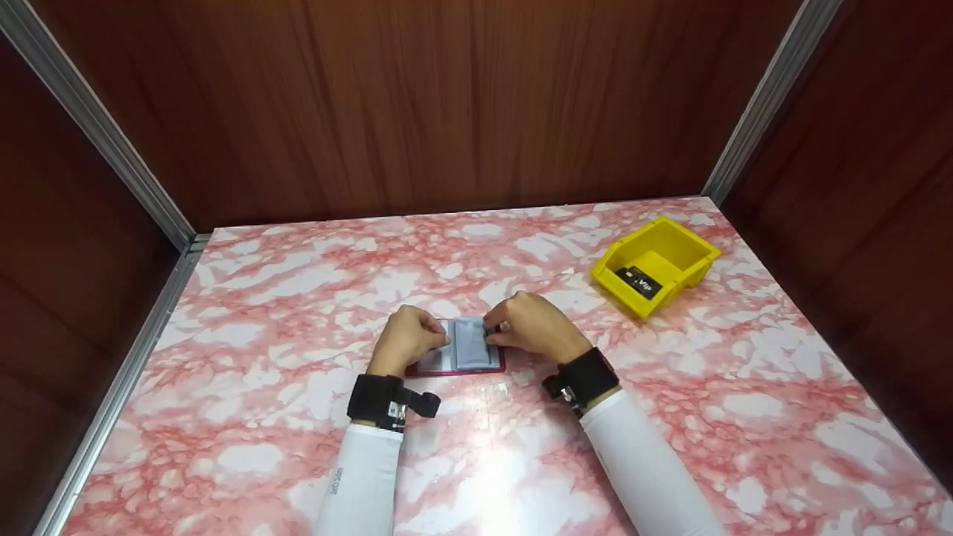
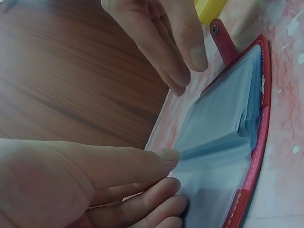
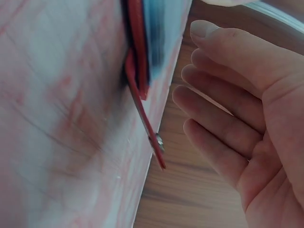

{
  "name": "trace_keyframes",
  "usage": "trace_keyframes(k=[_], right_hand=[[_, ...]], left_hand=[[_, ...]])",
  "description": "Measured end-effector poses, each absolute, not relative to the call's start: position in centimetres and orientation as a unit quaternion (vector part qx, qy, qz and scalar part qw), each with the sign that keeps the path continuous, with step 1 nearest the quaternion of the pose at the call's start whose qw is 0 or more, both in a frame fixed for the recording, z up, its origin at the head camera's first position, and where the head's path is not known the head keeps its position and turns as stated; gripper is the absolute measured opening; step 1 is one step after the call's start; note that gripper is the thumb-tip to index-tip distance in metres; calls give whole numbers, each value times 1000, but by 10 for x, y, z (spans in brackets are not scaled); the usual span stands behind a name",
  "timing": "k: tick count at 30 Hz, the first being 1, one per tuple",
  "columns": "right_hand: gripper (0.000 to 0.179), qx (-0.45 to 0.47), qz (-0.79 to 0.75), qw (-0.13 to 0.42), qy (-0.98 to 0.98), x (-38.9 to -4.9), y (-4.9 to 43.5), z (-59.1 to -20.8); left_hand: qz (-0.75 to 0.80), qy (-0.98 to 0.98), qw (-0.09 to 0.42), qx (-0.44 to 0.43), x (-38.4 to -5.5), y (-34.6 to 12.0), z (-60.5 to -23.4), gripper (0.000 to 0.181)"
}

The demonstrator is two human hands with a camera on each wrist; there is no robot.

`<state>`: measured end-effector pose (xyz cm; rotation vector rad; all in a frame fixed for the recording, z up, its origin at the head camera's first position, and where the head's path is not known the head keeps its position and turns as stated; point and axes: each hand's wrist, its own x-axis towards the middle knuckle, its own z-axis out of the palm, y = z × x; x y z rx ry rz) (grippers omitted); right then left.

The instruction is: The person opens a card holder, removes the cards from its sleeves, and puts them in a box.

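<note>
Card holder (image 1: 473, 353) lies open btwn L hand (image 1: 404, 340) & R hand (image 1: 537, 325).

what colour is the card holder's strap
The strap is red, clearest in the left wrist view.

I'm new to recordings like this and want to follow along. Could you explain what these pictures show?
There is no machine here: a person is working with their bare left hand and right hand. The wide picture is taken from the person's head, looking forward and down. The two closer ones are taken from the wrists, one each, so they look tilted.

On the pink-and-white table lies an open red holder with clear sleeves and a strap. Toward the back right stands a yellow bin with what looks like a black card inside.

The left hand is at the holder's left side; whether it pinches a sleeve is unclear. The right hand is near the other side, holding nothing.
</note>
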<state>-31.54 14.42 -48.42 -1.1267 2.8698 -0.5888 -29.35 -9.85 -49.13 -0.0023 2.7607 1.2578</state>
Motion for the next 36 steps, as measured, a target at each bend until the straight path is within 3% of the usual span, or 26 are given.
trace_keyframes(k=[11,22,29,36], right_hand=[[3,-389,-166,-24,906,-315,137,-494],[14,-363,-183,-10,913,-311,127,-496],[33,-358,-194,28,913,-308,124,-492],[36,-351,-208,52,912,-307,124,-492]], left_hand=[[426,900,91,-28,-292,-98,-490,13],[430,898,91,-31,-294,-102,-492,15],[435,895,93,-34,-295,-102,-493,16],[435,895,89,-32,-294,-102,-494,17]])
